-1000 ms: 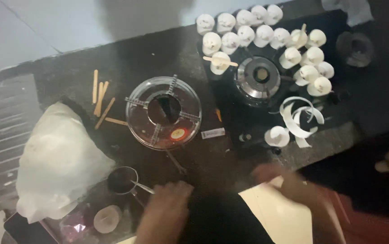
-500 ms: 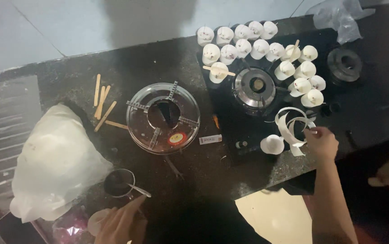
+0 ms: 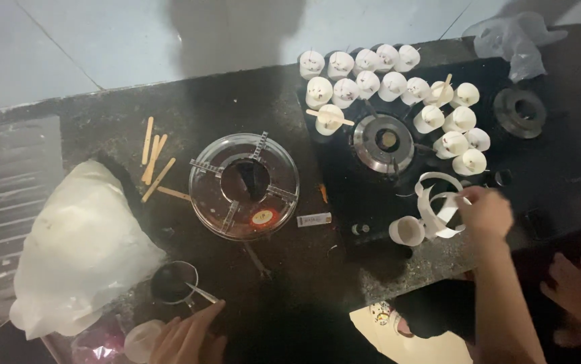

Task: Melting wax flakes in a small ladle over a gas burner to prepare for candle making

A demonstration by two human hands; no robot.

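Since the earlier frame the right hand (image 3: 486, 212) has edged into the curled white paper strips (image 3: 439, 202) on the glossy black stove (image 3: 371, 182), fingers pinching one strip. The left hand (image 3: 189, 334) lies loosely open at the speckled tabletop's (image 3: 236, 101) near edge, beside a small metal cup (image 3: 172, 282).

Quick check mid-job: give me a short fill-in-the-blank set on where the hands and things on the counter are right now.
1. The right hand touches the curled white ____ strips beside the stove burner.
2. The left hand lies nearest the small dark cup with a ____ in it.
3. The wooden sticks lie to the ____ of the glass bowl.
4. One wooden stick rests across a white ____ by the burner.

Missing words: paper; spoon; left; candle
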